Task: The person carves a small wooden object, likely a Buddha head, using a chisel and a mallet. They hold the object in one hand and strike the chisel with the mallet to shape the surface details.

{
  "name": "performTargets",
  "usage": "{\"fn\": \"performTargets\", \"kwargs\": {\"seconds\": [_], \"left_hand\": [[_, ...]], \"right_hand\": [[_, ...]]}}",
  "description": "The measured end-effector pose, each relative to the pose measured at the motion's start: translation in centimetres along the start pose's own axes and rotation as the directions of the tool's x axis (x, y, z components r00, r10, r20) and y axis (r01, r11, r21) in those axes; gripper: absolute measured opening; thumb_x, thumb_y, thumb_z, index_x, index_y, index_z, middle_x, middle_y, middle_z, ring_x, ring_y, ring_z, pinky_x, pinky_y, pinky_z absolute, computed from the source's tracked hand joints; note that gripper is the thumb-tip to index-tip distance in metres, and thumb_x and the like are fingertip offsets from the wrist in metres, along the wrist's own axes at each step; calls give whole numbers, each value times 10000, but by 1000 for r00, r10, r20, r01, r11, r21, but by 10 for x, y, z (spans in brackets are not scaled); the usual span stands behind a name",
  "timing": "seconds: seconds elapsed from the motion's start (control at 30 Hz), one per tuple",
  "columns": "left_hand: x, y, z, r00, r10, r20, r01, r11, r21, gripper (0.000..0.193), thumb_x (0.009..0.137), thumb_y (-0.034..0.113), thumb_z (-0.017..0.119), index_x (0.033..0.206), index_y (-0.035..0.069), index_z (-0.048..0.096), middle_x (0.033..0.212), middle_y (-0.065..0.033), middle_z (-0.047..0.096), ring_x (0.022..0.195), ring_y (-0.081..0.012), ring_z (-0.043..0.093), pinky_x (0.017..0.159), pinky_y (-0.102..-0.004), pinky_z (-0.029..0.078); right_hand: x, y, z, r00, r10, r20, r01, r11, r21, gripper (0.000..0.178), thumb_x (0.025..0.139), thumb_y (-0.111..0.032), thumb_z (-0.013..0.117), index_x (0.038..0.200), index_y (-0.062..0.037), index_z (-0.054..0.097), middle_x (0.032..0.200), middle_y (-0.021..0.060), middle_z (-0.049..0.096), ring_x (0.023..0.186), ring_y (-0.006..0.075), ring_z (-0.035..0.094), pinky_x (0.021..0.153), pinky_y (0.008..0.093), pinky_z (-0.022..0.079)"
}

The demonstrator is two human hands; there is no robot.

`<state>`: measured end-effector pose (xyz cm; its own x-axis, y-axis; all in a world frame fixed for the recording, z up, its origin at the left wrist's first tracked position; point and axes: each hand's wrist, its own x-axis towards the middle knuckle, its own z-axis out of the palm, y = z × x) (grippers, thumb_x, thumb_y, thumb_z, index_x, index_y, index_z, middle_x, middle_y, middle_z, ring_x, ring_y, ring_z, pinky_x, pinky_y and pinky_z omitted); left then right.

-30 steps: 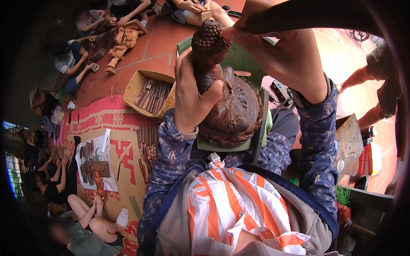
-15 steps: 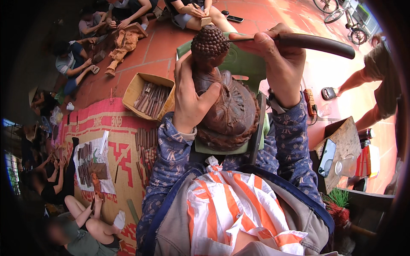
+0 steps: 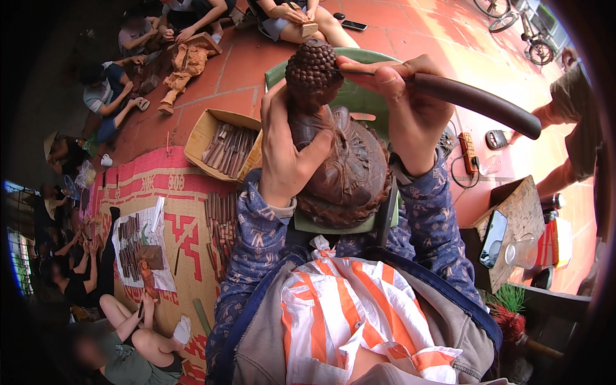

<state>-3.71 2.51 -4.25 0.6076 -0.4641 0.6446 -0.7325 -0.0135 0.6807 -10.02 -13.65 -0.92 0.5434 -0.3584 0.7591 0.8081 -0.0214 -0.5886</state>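
Observation:
A dark brown carved wooden Buddha statue [image 3: 346,170] stands before me, its head covered in small knob-like curls. My left hand [image 3: 289,144] is wrapped around its neck and shoulder, thumb across the upper back. In my right hand [image 3: 417,106] is a carving chisel [image 3: 475,99] with a thin metal shaft and a long, curved dark handle. The chisel's tip meets the side of the statue's head, where my right fingertips also lie close. Beneath and behind the statue is a green plastic chair [image 3: 366,61]. The statue's front is turned mostly out of sight.
A cardboard box [image 3: 192,151] of chisels sits left, near more chisels on a patterned mat [image 3: 186,237]. At right, a wooden box [image 3: 523,215] bears a phone [image 3: 493,237] and a plastic cup [image 3: 521,250]. A power strip [image 3: 469,153] lies behind it. Several people work nearby.
My right hand has shifted slightly down and left, and the chisel's handle end has dropped, tilting the tool more. My left hand keeps its hold on the statue.

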Motion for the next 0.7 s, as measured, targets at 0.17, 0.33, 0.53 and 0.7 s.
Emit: {"fn": "performTargets", "kwargs": {"seconds": [0.17, 0.33, 0.53, 0.7], "left_hand": [[-1, 0, 0, 1000, -8, 3, 7, 1000, 18, 657, 746, 214, 660, 1298, -31, 400, 1227, -192, 456, 1162, -348, 430, 1015, -436, 329], [-3, -2, -1, 1000, -27, 3, 27, 998, 58, 656, 741, 225, 656, 1292, -29, 404, 1207, -193, 465, 1127, -353, 432, 998, -456, 323], [0, -5, 3, 1000, -28, -2, 28, 999, 35, 646, 728, 206, 644, 1282, -29, 409, 1193, -191, 468, 1118, -354, 429, 994, -458, 322], [1, -6, 6, 1000, -2, -13, 3, 999, 34, 642, 730, 190, 641, 1282, -36, 403, 1195, -196, 469, 1133, -361, 429, 1004, -452, 323]], "right_hand": [[0, -4, 8, 993, -107, 54, 114, 982, -151, 85, 858, 31, 641, 936, 63, 628, 1012, 203, 680, 1139, 313, 586, 988, 437, 421], [25, -25, 10, 972, -56, 228, 133, 932, -337, 100, 847, 81, 641, 805, 49, 556, 810, 113, 647, 912, 211, 681, 746, 277, 529], [94, -56, 0, 754, 441, 486, -202, 861, -467, 185, 865, -85, 692, 960, 48, 604, 797, 68, 639, 681, 115, 622, 605, 258, 512], [94, -54, -40, 727, 430, 536, -485, 874, -42, 175, 892, -75, 638, 972, 36, 529, 790, 87, 626, 742, 182, 680, 685, 318, 581]]}}
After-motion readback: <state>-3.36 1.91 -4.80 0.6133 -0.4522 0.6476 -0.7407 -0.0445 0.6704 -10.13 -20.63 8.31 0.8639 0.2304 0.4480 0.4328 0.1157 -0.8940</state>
